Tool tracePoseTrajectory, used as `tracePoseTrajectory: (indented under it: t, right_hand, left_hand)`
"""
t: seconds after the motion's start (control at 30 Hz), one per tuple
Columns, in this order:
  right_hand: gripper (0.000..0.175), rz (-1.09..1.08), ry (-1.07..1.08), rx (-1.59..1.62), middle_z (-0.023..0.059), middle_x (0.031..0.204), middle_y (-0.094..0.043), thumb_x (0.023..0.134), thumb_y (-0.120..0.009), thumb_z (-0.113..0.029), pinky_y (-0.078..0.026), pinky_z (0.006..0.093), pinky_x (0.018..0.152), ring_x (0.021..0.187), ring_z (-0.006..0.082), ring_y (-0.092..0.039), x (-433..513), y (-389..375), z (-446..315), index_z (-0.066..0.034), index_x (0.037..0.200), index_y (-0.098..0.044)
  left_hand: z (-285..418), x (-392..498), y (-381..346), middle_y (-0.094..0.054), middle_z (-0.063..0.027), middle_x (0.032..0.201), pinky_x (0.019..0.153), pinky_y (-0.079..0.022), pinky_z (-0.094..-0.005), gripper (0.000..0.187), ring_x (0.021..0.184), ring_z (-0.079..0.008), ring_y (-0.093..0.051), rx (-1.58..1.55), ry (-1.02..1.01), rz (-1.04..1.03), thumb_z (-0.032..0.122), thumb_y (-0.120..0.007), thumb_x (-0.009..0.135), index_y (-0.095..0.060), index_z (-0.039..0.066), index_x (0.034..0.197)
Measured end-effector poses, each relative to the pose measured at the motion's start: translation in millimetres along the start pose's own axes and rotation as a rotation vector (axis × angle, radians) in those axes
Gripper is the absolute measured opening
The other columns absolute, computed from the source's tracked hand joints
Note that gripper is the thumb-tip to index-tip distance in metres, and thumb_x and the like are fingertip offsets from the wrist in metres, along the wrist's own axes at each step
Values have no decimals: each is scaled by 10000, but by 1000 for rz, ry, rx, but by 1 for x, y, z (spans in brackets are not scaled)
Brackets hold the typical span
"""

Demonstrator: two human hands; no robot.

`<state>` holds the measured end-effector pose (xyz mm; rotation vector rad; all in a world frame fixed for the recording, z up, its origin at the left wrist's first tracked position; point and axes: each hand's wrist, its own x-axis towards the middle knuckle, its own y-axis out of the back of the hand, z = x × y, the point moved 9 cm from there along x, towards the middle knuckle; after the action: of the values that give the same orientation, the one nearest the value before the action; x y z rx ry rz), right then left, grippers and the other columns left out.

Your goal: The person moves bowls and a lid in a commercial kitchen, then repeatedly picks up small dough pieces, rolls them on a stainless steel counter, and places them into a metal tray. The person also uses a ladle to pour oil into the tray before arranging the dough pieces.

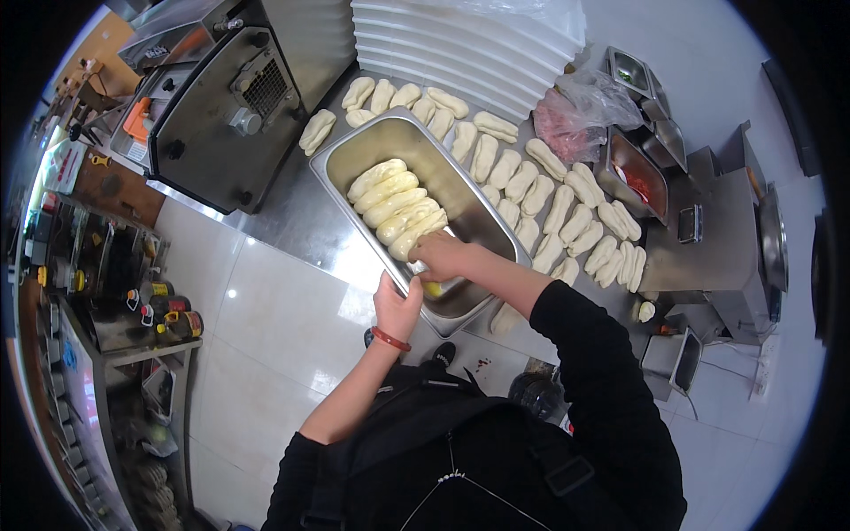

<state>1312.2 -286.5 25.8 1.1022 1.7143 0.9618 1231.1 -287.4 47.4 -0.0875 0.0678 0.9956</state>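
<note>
My left hand (398,302) grips the near left rim of a deep stainless steel pan (475,199), which sits tilted at the edge of the steel worktop (285,219). Inside it, several oiled dough pieces (392,206) lie side by side in a row. My right hand (441,255) reaches into the pan at the near end of that row, touching the nearest piece; its fingertips are partly hidden, so a grasp cannot be told. Yellowish oil (433,289) shows on the pan's bottom beside this hand. Many plain dough pieces (521,179) lie on the worktop beyond and right of the pan.
A steel machine (226,126) stands at the left of the worktop. White stacked trays (465,53) rise at the back. Pink meat in a plastic bag (564,126), a steel container with red food (634,176) and a steel appliance (714,245) are at the right.
</note>
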Motion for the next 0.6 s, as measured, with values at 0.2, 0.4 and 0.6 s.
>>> tracePoseTrajectory:
  t: [0.2,0.4,0.6]
  right_hand:
    - [267,-297,-392,160,103,820,-535,662,-550,-295,-407,353,667,820,260,-499,-10,-8,31,-101,844,-525]
    - [251,-4,-300,106,87,812,-554,674,-544,-290,-421,348,670,785,243,-530,-3,7,32,-99,836,-527]
    - [251,31,-63,168,97,792,-541,656,-564,-278,-414,358,654,747,265,-520,5,-5,9,-107,834,-519]
  left_hand:
    - [4,1,3,-549,-94,732,599,-412,-252,192,661,-116,-511,1,-49,51,44,-503,683,-456,-21,857]
    - [0,1,4,-549,-92,738,601,-412,-253,191,666,-118,-512,-2,-58,53,39,-501,684,-454,-22,858]
    - [4,0,-1,-522,-52,773,626,-390,-222,184,697,-87,-477,9,-19,-1,22,-477,719,-440,-15,895]
